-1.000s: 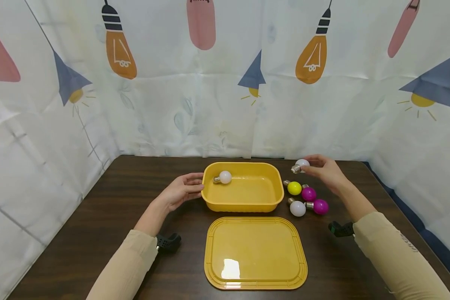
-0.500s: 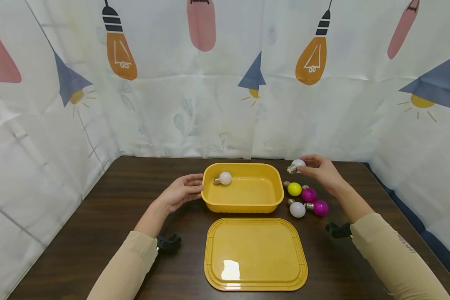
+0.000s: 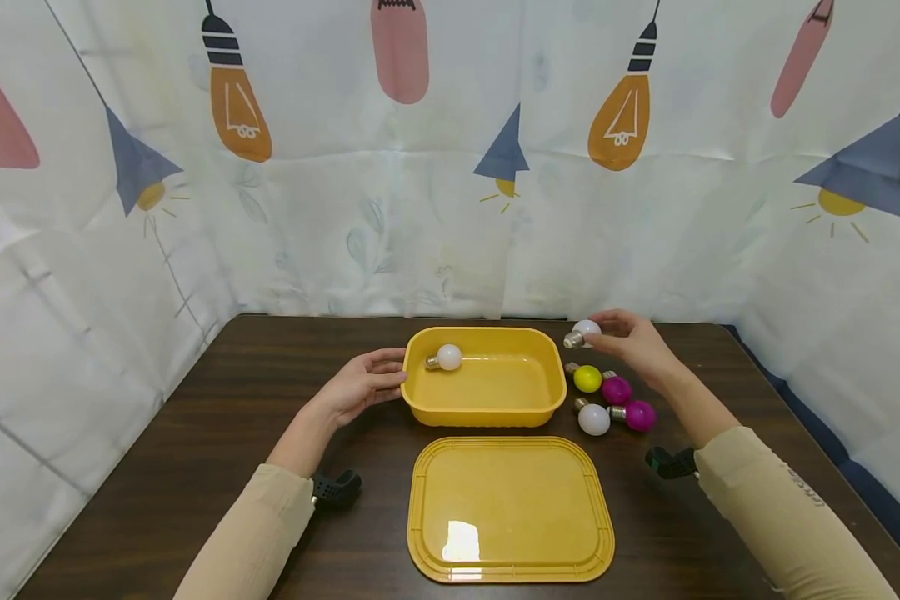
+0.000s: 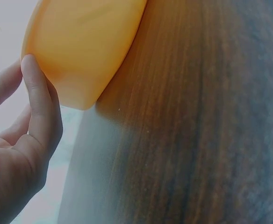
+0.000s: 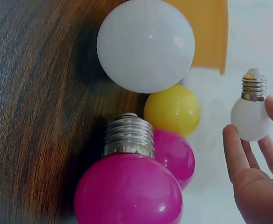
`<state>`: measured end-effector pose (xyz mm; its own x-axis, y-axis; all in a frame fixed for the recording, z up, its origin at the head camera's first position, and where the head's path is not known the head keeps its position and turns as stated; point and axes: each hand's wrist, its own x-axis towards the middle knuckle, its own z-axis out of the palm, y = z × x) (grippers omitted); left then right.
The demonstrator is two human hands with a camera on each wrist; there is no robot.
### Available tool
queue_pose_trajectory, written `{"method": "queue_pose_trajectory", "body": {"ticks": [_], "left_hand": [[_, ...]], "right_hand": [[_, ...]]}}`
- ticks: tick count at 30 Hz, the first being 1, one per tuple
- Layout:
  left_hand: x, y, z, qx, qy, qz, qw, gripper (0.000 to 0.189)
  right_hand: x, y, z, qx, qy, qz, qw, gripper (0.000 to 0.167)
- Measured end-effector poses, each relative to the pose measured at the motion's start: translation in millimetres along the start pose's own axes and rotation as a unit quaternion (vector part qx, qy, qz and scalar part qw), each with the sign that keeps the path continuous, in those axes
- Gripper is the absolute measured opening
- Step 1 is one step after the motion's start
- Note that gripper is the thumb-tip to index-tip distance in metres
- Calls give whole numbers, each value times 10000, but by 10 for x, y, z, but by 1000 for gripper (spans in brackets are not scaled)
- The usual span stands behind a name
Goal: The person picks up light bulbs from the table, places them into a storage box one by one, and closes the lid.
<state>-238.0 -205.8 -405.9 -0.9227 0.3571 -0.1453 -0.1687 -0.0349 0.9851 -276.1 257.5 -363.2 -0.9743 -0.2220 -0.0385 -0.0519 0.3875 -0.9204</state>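
On my feed, right of centre, the right hand (image 3: pixel 637 348) pinched a white light bulb (image 3: pixel 588 330), screw base (image 3: pixel 573 340) toward the yellow tub (image 3: pixel 483 417); the left hand (image 3: pixel 362 386), fingers relaxed, touched the tub.

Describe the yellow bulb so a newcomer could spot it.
On the dark table stands an open yellow bin. Close to its right end lies the yellow bulb, its metal base toward the bin. No neighbour is yellow: beside it lie two magenta bulbs and a white bulb.
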Motion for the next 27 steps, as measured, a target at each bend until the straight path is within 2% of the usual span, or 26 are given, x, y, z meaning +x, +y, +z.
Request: {"method": "queue_pose_trajectory", "body": {"ticks": [11, 27], "left_hand": [[6, 7, 17, 36, -28, -30, 10000, 60], [27, -14, -9, 52, -26, -22, 10000, 61]], "right_hand": [[-60, -68, 86, -15, -22, -212, 9998, 56], [-57, -142, 184, -55, -186, -234, 9995, 57]]}}
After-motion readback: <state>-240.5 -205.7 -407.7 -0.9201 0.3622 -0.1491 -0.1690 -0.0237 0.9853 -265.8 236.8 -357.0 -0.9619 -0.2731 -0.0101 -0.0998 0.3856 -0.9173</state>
